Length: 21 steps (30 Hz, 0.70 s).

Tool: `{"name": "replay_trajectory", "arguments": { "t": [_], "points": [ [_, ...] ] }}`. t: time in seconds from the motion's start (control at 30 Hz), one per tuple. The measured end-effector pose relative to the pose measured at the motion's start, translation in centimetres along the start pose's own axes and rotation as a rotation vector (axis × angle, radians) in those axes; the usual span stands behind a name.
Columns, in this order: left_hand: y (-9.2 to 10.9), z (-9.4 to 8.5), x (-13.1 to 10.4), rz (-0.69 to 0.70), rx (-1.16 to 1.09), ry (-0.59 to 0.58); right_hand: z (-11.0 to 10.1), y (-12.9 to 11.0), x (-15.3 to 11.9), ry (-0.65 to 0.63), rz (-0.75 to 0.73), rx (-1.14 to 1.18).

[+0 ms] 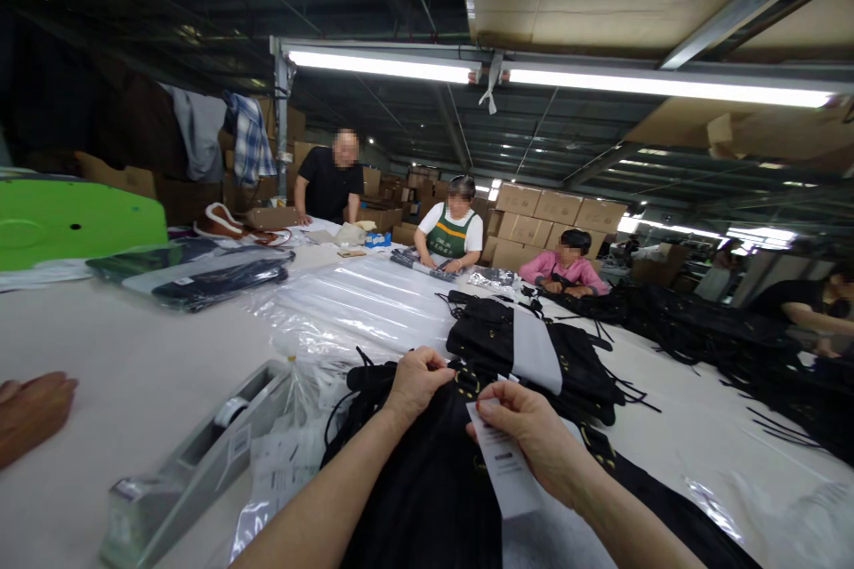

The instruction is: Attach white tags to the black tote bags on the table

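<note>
A black garment [427,480] with gold hardware lies in front of me on the white table [133,373]. My left hand [414,380] pinches the garment's upper edge near its strap. My right hand [527,431] holds a white paper tag [508,462] with printed text against the garment. Both forearms reach in from the bottom of the view.
A grey tape dispenser [193,453] sits at my left, beside clear plastic bags [360,307]. More black garments [534,356] are stacked ahead and to the right. Another person's hand [30,413] rests at the left edge. Three people work at the far end; cardboard boxes [560,213] stand behind them.
</note>
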<state>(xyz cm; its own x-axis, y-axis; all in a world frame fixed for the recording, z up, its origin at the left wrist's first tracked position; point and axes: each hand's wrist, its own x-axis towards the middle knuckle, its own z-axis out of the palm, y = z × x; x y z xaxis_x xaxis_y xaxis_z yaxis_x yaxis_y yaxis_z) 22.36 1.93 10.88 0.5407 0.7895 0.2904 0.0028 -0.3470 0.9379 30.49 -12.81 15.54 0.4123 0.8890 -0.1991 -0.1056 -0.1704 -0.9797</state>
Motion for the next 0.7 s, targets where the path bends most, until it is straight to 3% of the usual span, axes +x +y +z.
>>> {"name": "replay_trajectory", "arguments": {
  "t": [0.07, 0.2, 0.3, 0.57, 0.7],
  "points": [
    [0.1, 0.1, -0.1, -0.028, -0.102, -0.049, 0.5, 0.4, 0.4, 0.053, -0.021, -0.056],
    [0.5, 0.5, -0.7, -0.086, -0.261, -0.175, 0.5, 2.1, 1.9, 0.241, -0.251, -0.424],
    [0.7, 0.6, -1.0, -0.117, -0.322, -0.264, 0.1, 3.2, 2.9, 0.323, -0.344, -0.539],
    [0.8, 0.7, -1.2, -0.178, -0.381, -0.322, 0.7, 3.6, 3.6, 0.315, -0.331, -0.503],
    [0.8, 0.9, -1.1, -0.206, -0.385, -0.294, 0.3, 3.6, 3.1, 0.328, -0.429, -0.657]
  ]
}}
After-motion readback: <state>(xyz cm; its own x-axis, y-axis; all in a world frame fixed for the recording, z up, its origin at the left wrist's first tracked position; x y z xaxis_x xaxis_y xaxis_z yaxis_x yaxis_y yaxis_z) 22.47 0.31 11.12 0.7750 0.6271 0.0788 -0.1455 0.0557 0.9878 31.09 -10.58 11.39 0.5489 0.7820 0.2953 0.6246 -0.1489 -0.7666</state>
